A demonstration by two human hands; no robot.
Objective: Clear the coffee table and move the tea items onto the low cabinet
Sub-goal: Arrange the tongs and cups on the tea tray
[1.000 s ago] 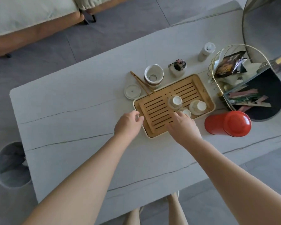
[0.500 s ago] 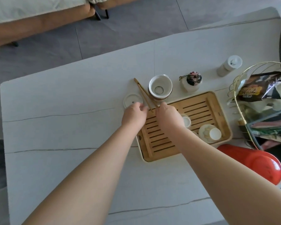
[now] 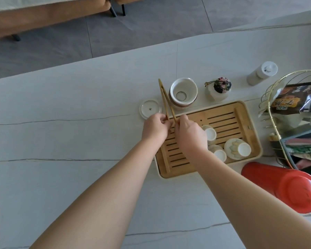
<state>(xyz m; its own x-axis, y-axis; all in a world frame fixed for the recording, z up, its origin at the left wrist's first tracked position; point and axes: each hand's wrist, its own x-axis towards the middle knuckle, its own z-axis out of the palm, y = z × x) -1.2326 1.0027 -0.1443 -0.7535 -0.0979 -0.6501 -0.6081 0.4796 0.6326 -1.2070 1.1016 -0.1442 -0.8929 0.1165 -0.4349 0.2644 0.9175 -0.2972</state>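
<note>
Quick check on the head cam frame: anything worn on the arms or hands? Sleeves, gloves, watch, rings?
Nothing worn that shows. Both forearms are bare right down to the bottom edge of the frame, so no sleeve is visible. The left hand and right hand have no gloves; no watch, bracelet or ring shows on the sides facing the camera.

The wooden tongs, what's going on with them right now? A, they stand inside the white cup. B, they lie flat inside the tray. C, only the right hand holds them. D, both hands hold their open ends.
D: the left hand pinches one leg of the wooden tongs and the right hand the other, at the tray's corner.
</note>
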